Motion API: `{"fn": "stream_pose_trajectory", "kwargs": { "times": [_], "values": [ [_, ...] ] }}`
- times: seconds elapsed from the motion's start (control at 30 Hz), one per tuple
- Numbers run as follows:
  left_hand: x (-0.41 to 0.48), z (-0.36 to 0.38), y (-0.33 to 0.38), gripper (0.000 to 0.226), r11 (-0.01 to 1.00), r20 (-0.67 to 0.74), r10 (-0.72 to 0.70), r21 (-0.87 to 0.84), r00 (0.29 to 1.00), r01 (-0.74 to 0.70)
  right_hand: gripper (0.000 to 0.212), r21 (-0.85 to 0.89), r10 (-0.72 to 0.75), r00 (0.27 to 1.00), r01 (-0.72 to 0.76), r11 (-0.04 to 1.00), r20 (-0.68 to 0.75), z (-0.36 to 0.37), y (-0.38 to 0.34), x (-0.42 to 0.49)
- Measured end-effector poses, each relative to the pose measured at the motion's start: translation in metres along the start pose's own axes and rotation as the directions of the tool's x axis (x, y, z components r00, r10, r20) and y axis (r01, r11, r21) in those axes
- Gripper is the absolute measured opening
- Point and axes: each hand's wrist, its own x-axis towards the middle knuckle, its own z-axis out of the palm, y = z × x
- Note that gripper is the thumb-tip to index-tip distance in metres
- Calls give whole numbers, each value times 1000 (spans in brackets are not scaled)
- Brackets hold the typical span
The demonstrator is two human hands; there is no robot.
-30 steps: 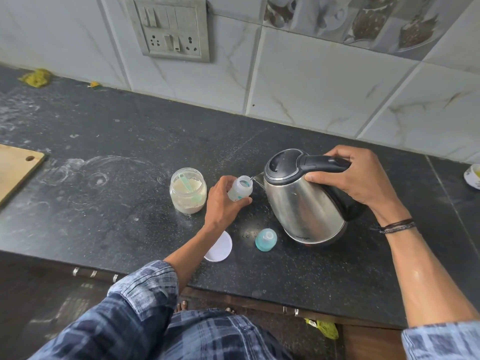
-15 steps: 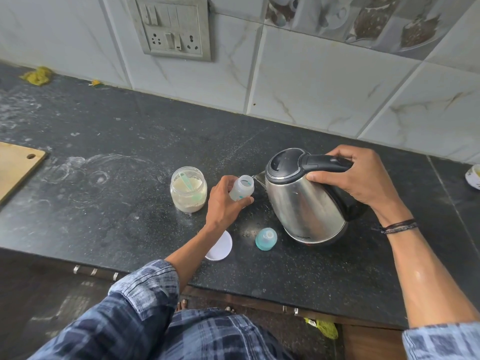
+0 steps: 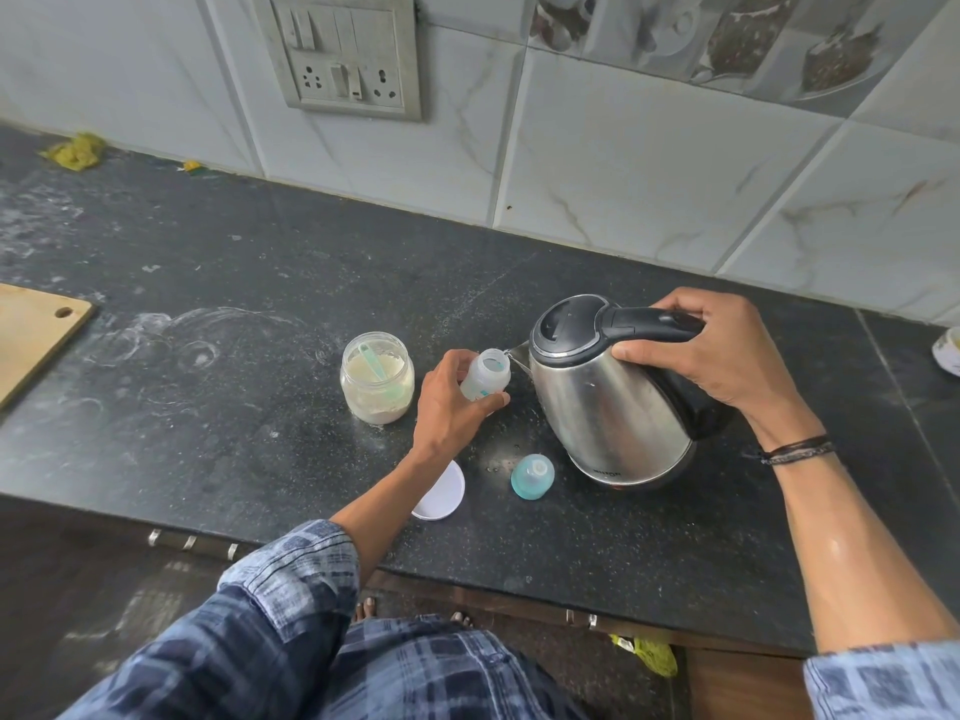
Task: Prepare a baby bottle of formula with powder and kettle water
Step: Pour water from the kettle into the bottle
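Black speckled stone forms the surface (image 3: 249, 272), backed by pale veined tiles with a switch plate (image 3: 345, 54) at 11 o'clock. Near the middle, the baby bottle (image 3: 487, 377) leans with its long axis tilted, its open mouth pointing up toward 1 o'clock at the kettle's spout. The left hand (image 3: 447, 413) reaches in from 7 o'clock, wrist straight, its fingers (image 3: 453, 362) and thumb curled round the bottle's lower body; whether the base touches the surface cannot be told. At 3 o'clock of the bottle, the steel kettle (image 3: 608, 407) tips toward 9 o'clock, its spout tip just at the bottle's rim and its black handle running back toward 3 o'clock. The right hand (image 3: 727, 361) comes from 4 o'clock, fingers (image 3: 641, 350) wrapped tight round that handle, thumb on top. At 9 o'clock of the bottle stands the open powder jar (image 3: 377, 392) with a green scoop (image 3: 378, 362) inside. A white lid (image 3: 442, 495) and a teal teat cap (image 3: 532, 476) lie at 6 o'clock.
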Motion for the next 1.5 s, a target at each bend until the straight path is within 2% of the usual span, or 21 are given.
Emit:
{"fn": "stream_pose_trajectory", "kwargs": {
  "times": [1.07,1.5],
  "values": [
    [0,1,0,55,1000,3,-2,15,1000,2,40,-9,-19,1000,19,1000,0,-1,3,2],
    [-3,5,8,56,999,24,-24,-32,999,25,36,64,-12,1000,13,998,-21,-7,9,-6]
  ]
}}
